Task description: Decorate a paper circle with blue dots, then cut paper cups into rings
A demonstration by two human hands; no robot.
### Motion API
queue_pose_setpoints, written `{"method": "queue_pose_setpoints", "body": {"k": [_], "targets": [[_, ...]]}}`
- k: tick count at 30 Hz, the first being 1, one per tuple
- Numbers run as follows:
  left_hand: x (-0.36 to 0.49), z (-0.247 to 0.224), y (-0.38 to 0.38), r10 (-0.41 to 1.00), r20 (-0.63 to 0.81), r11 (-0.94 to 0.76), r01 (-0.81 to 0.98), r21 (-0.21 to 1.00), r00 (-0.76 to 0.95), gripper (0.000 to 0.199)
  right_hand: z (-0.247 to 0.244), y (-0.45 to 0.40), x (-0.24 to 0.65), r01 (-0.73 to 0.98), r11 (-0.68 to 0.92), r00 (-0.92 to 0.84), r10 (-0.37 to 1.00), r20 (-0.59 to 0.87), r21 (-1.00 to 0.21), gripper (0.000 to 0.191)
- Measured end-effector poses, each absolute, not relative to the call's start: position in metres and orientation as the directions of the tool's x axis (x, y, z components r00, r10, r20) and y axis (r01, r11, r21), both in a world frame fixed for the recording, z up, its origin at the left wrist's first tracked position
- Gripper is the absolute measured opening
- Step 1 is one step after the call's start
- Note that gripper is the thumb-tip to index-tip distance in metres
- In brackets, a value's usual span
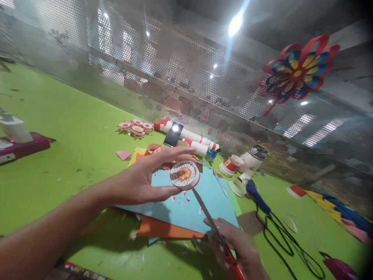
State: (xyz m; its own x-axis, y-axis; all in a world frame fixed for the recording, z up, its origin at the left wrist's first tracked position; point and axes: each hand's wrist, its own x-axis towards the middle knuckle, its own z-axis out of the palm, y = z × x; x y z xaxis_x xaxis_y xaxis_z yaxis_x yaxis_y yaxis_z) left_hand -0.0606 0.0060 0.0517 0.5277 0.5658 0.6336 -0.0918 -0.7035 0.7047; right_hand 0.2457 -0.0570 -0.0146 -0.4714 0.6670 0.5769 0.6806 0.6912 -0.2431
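My left hand (140, 179) holds a small round paper cup piece (184, 175) between thumb and fingers. Its patterned round face, with an orange centre and blue dots, is turned toward me. My right hand (233, 241) grips red-handled scissors (210, 219), whose blades point up and left, their tips just below the round piece. Under both hands lies light blue paper (186, 214) with small red and white scraps on it. Orange paper (166, 228) sticks out from beneath its near edge.
Behind the paper are a dark phone (174, 134), white-and-red paper tubes (196, 147) and decorated discs (136, 128). At right, a blue-handled tool (258, 196) trails a black cord beside cut cups (231, 165). A power strip (35, 143) is at left.
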Motion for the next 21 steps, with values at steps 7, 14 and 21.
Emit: {"method": "queue_pose_setpoints", "body": {"k": [7, 14, 21], "targets": [[-0.059, 0.056, 0.004, 0.571, 0.618, -0.71, -0.053, 0.702, 0.541, 0.07, -0.011, -0.064, 0.244, 0.701, 0.657, -0.45, 0.709, 0.543, -0.278, 0.026], [-0.059, 0.061, 0.002, 0.566, 0.62, -0.708, -0.065, 0.703, 0.543, 0.064, -0.01, -0.071, 0.243, 0.72, 0.638, -0.409, 0.708, 0.575, -0.274, 0.025], [-0.057, 0.061, 0.002, 0.564, 0.619, -0.701, -0.079, 0.708, 0.546, 0.066, -0.016, -0.067, 0.245, 0.695, 0.659, -0.421, 0.697, 0.581, -0.288, 0.03]]}}
